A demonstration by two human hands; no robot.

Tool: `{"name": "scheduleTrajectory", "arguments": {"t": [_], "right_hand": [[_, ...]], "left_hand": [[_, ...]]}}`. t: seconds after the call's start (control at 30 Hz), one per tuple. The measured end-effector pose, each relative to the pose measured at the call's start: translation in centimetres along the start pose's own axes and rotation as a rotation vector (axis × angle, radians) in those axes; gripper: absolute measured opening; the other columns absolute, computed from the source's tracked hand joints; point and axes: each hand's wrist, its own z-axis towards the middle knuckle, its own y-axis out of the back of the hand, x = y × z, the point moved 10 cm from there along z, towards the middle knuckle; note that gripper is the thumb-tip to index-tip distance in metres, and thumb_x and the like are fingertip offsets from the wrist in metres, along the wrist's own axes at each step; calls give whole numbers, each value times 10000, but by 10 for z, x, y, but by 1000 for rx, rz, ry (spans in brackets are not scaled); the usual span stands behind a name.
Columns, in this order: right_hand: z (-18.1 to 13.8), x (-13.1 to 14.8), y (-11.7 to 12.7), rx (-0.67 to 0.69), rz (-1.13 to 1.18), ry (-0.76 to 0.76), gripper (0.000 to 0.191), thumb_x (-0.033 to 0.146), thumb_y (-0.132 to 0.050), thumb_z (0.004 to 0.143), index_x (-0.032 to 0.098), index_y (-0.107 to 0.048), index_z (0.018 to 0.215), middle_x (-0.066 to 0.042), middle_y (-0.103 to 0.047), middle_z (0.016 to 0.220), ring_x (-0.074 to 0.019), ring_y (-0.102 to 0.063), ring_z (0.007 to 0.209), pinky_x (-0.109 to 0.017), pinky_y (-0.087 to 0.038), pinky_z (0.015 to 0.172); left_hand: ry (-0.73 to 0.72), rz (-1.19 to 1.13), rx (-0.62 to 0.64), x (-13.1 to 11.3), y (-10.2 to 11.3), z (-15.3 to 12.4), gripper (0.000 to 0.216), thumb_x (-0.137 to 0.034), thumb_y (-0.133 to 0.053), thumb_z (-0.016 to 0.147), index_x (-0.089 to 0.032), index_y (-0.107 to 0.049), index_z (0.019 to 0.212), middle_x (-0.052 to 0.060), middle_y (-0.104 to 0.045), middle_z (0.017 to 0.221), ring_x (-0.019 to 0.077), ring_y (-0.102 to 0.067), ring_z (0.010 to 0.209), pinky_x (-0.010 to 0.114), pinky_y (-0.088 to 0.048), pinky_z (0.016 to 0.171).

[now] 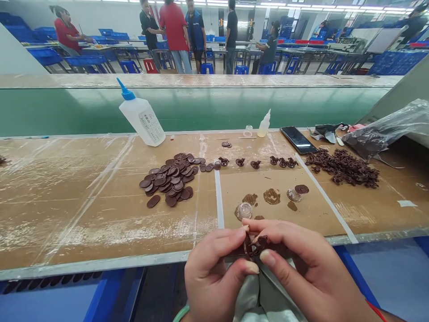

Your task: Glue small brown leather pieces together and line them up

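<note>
Both hands, left hand (214, 268) and right hand (301, 273), pinch one small brown piece (255, 246) together, just below the counter (100, 214) edge.

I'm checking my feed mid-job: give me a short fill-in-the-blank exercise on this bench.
1. Both hands, left hand and right hand, pinch a small ____ piece between their fingers.
2. The big glue bottle has a ____ cap.
3. The phone lies with its screen ____.

Missing words: brown; blue; up
</note>
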Motion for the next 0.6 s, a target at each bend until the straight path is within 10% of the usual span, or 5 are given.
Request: {"name": "scheduleTrajectory", "arguments": {"t": [0.6], "right_hand": [[8,21,-8,64,5,196,288,159,-707,918,339,-748,1139,13,-738,1326,-197,-735,1172,-179,-578,994]], "left_hand": [[-168,36,-98,-27,15,10,275,-476,-889,748,-255,-825,898,8,-791,767,149,-745,640,212,-601,603]]}}
